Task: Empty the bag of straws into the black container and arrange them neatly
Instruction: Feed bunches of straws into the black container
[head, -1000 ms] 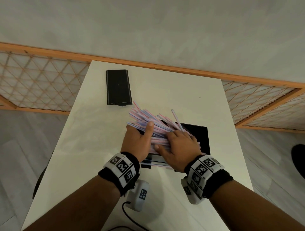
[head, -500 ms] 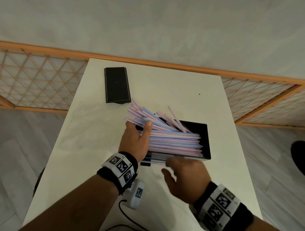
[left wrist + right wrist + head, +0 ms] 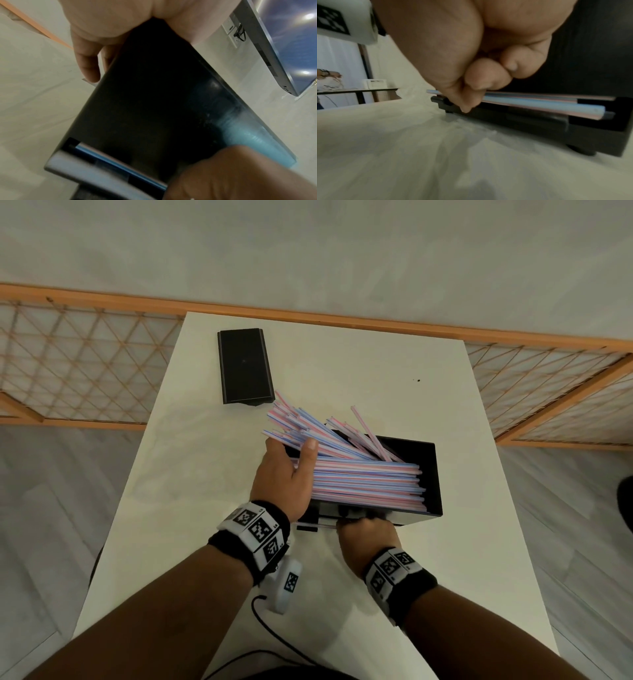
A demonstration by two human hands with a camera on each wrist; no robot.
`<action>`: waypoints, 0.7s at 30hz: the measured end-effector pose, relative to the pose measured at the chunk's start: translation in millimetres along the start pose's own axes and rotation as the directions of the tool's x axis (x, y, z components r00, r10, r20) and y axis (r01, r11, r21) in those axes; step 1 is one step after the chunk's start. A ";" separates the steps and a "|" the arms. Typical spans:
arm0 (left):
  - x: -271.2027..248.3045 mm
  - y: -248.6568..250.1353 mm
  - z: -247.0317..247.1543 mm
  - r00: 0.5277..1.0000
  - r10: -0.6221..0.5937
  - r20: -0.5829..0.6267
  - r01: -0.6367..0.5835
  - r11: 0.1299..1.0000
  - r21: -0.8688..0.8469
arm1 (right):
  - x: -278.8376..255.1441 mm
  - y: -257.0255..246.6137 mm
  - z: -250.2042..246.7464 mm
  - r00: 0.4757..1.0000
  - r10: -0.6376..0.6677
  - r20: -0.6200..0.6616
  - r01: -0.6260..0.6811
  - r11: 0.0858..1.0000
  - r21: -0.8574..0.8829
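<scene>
The black container (image 3: 430, 470) is sitting on the right half of the white bench (image 3: 212, 474), its right wall lying near the bench's right edge with a strip of bare top showing between them. The striped straws (image 3: 366, 479) are filling it: most are lying flat and parallel along its length, while a smaller fan is tilting up and leftward, jutting out over the container's left end. They are too many and too packed to count.

The left hand (image 3: 286, 477) is cupping the left ends of the straws, thumb pressing on top of the tilted fan, fingers curling round beneath; in the left wrist view the left hand (image 3: 96, 35) is resting against the container's dark wall (image 3: 154, 101). The right hand (image 3: 366, 537) is sitting at the container's near wall, and the right wrist view shows the right hand (image 3: 471, 65) pinching a few straws (image 3: 539, 106) lying along a low ledge at the container's foot.

One black lid (image 3: 245, 366) is lying flat at the bench's far left, well apart from the container. Open top is stretching left of the left hand and in front of both wrists. One white tagged device (image 3: 287, 585) with a cable is resting near the left wrist. An orange lattice railing (image 3: 85, 364) is running behind the bench.
</scene>
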State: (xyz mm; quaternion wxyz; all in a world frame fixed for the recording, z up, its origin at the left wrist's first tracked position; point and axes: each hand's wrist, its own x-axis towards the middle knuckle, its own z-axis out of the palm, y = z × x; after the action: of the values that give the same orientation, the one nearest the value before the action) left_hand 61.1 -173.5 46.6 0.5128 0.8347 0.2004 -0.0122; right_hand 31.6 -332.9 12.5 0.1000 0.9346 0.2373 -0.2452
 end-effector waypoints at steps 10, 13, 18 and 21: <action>-0.2 3.0 -1.7 1.000 -0.008 0.016 0.008 1.000 0.023 | -13.6 -23.0 18.2 0.924 -0.285 -0.254 0.307 0.951 0.049; -0.1 3.5 -1.0 0.999 -0.023 0.026 0.022 0.999 0.029 | -14.0 -29.6 17.0 0.936 -0.302 -0.179 0.322 0.942 0.096; -3.0 9.0 -4.6 0.998 -0.045 0.041 0.047 0.998 -0.037 | -22.3 -10.9 -13.0 0.972 -0.192 -0.138 0.219 0.951 0.219; 1.1 7.2 -7.2 0.985 -0.163 0.054 0.171 0.961 -0.219 | -36.2 14.6 -40.9 0.951 -0.075 -0.300 0.145 0.965 0.218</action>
State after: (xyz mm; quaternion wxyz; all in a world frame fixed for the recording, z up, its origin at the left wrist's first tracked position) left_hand 63.2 -169.8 56.0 0.6037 0.7518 0.2609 -0.0477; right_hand 27.9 -347.5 67.0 -0.0621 0.9508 0.2705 -0.1377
